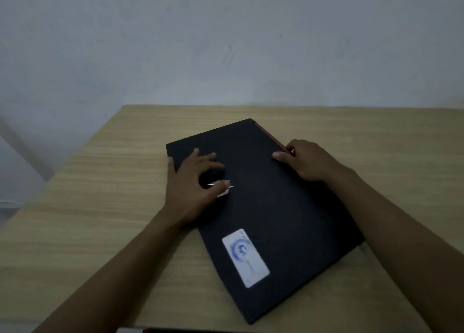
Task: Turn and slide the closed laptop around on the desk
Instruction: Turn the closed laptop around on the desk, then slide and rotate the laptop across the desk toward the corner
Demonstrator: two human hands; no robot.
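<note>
A closed black laptop (271, 207) lies skewed on the light wooden desk (100, 194), its long side running from far left to near right. A white sticker (245, 257) sits on its lid near me, and a red strip edges its far right side. My left hand (193, 184) rests flat on the lid's left part, fingers spread, thumb over a small silver logo. My right hand (308, 160) holds the far right edge, with the thumb on the lid and the fingers over the red strip.
A bare grey wall rises behind the desk. The desk's left edge runs diagonally at the left, with the floor beyond it. The laptop's near corner lies close to the desk's front edge (175, 326).
</note>
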